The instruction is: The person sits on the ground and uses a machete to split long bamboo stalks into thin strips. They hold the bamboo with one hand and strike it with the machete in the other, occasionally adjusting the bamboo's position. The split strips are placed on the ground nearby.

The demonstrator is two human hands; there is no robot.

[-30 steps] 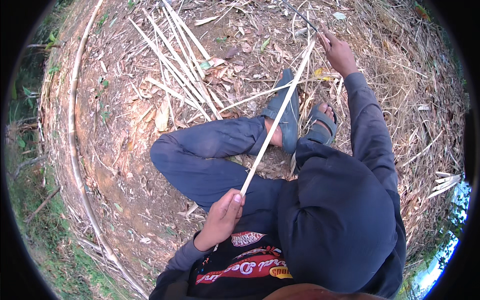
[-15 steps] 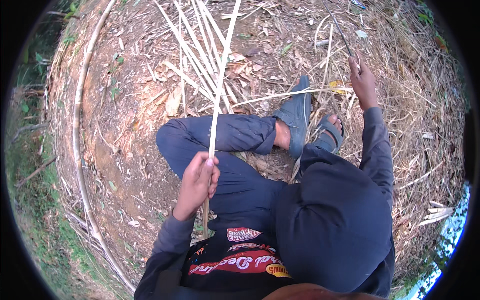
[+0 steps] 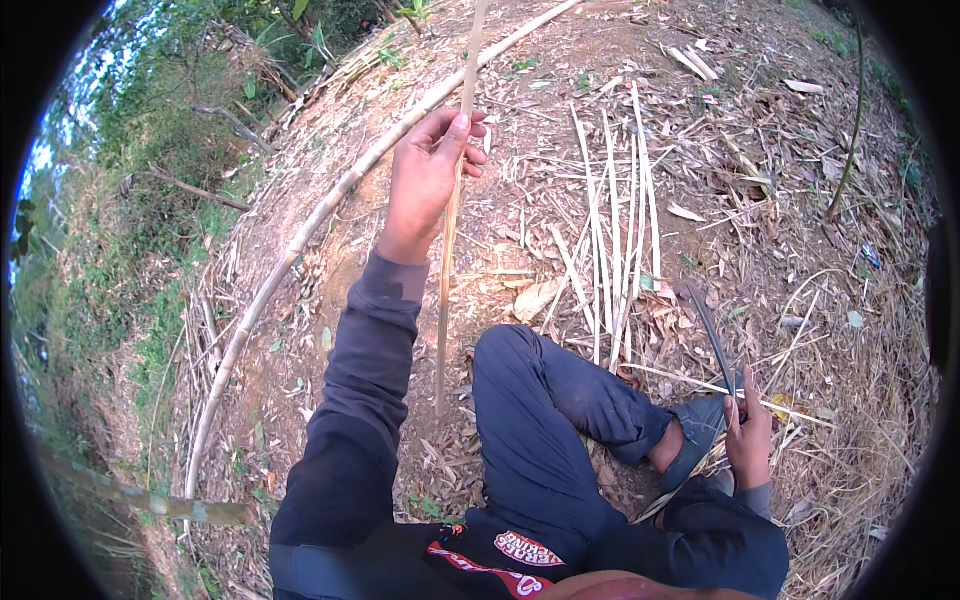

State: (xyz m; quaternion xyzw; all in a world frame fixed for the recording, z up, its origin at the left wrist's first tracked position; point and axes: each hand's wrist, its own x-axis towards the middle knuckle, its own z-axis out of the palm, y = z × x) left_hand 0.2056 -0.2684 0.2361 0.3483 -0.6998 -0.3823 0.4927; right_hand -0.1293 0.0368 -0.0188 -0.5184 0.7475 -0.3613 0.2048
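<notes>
My left hand is stretched out ahead, pinching a long, pale bamboo strip between thumb and fingers. The strip stands nearly upright in view, its lower end hanging beside my bent leg. Low at the right, my right hand is closed on a knife with a long, dark, slightly curved blade pointing away from me. The knife's handle is hidden in the fingers. Several split bamboo strips lie in a loose bundle on the ground between the two hands. Another thin strip passes beside the sandalled foot.
A long bamboo pole curves along the ground at the left. My bent leg and sandal are in front of me. Shavings and dry leaves cover the soil. Green undergrowth borders the left side, dry grass the right.
My left hand has reached forward, carrying the bamboo strip away from my lap. My right hand with the knife now appears lower in view. The view has turned toward the left.
</notes>
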